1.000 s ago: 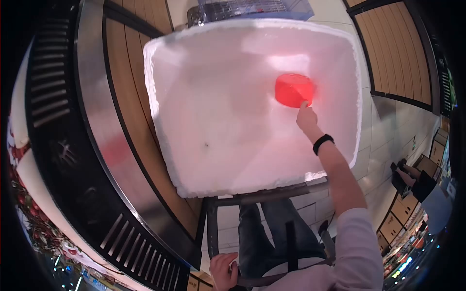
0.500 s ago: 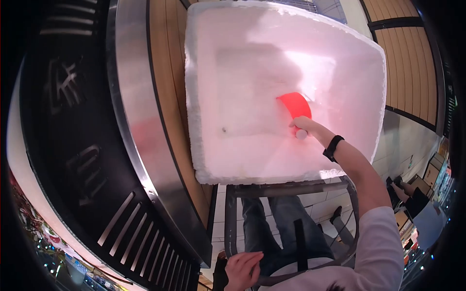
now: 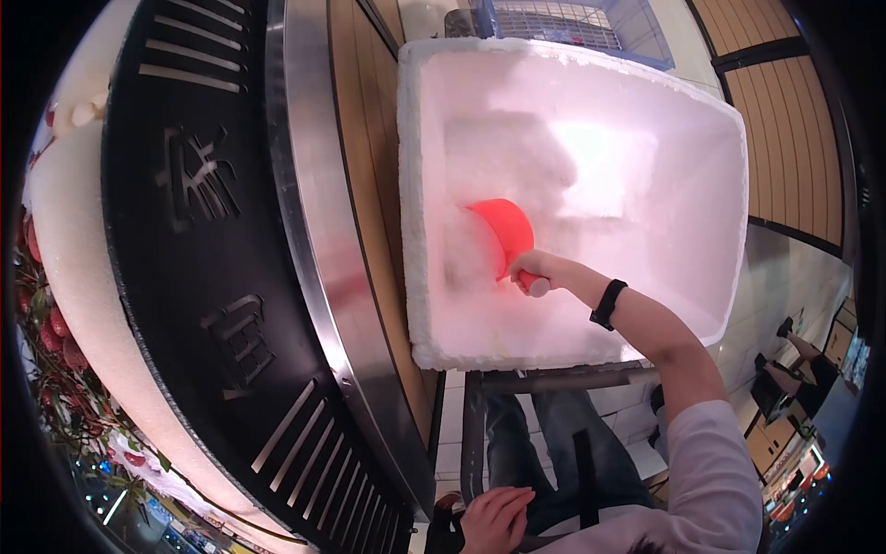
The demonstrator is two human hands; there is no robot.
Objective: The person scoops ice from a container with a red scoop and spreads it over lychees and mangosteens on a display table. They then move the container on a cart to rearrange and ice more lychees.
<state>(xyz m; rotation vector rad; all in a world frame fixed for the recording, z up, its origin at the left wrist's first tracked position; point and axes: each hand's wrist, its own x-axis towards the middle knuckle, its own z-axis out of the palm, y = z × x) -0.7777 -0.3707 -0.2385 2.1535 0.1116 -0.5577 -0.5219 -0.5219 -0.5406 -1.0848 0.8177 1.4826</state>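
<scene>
My right hand (image 3: 538, 270) is wrapped round the handle of a red scoop (image 3: 509, 233), inside a large white foam box (image 3: 734, 231). The scoop's bowl points towards the left part of the box, and whitish mist blurs its left side. Whether anything lies in the bowl cannot be made out. My left hand (image 3: 498, 520) rests near my waist, well below the box, with its fingers stretched out loosely and nothing visible in them.
A black panel (image 3: 198, 277) with slots and cut-out characters runs along the left, beside a steel edge (image 3: 318, 240). Behind the box stands a blue crate (image 3: 637, 28). Under its near side is a grey metal frame (image 3: 472, 434). Another person's legs (image 3: 803, 369) show at right.
My right hand has carried the scoop left and lower inside the box, where its bowl now meets mist. The whole view has shifted, with the box sitting lower and further right.
</scene>
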